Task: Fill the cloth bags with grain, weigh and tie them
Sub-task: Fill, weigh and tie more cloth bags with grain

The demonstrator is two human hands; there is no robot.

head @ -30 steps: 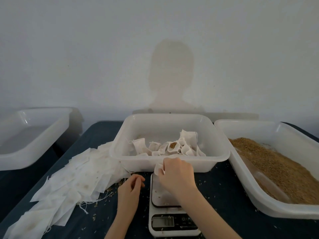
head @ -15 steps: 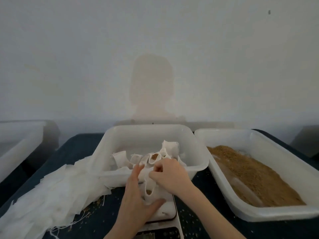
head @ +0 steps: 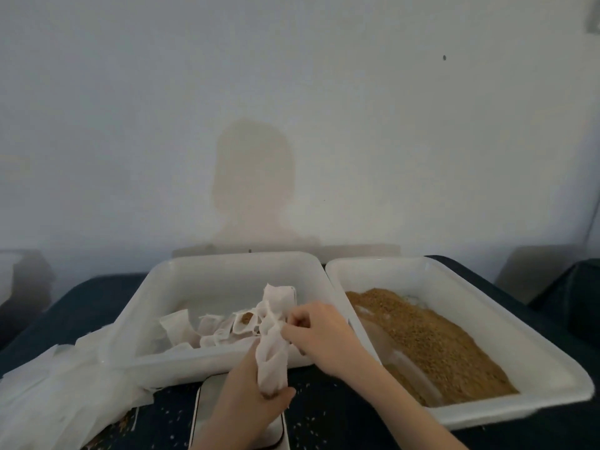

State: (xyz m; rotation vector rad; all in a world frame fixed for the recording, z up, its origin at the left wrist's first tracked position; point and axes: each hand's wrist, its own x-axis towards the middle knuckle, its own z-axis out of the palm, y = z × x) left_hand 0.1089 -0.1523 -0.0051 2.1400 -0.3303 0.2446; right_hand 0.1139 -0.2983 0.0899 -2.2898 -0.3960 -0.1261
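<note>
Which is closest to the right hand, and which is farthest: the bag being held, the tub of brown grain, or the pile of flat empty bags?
From the right hand, head view:
1. Held cloth bag, pinched at its top.
2. Grain tub, just to the right.
3. Pile of empty bags, far left on the table.

Both forearms (head: 383,381) bare, no sleeves or jewellery visible.

A dark blue table (head: 97,297) carries 2 white tubs (head: 224,365) (head: 532,371) side by side, a pile of flat cloth bags (head: 58,388), a scale (head: 207,404) and scattered grains (head: 311,420).
</note>
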